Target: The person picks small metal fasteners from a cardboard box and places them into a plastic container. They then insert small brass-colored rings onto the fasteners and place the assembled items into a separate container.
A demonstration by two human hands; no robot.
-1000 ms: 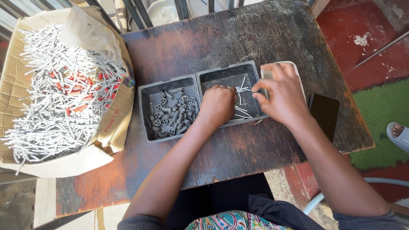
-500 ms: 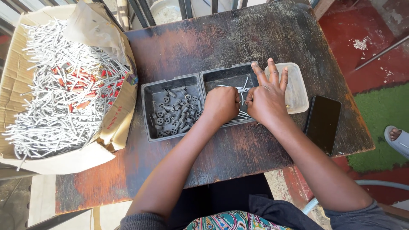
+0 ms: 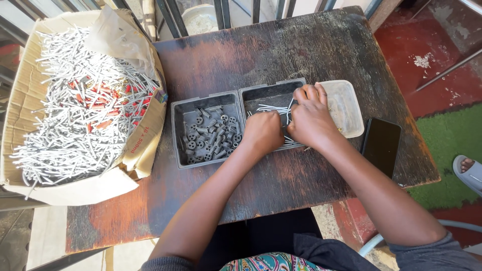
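Worn dark wooden table (image 3: 281,190), scuffed with reddish patches, sits by metal railings; red floor and a green mat lie off to the right.

Nearest the body: both forearms reach forward and meet over the right compartment of a grey two-part tray (image 3: 175,135). Left hand (image 3: 262,133) is curled knuckles-up, fingers closed on something hidden beneath — what exactly, I cannot tell. Right hand (image 3: 311,120) is likewise bent over, fingertips pressed in toward the left hand; its grip is also hidden.

Thin grey pins (image 3: 273,109) lie loose in that right compartment, long axes mostly left-right, some fanned diagonally. Left compartment holds small dark round pieces (image 3: 211,135), jumbled, no common direction.

Judgement: step in hand looks like gathering or joining pins between the two hands; next move calls for a fine pinch and pins lined up parallel.

Just right: a clear plastic container (image 3: 349,108), then a dark phone (image 3: 380,145). Far left — a cardboard box (image 3: 145,145) heaped with more pins.
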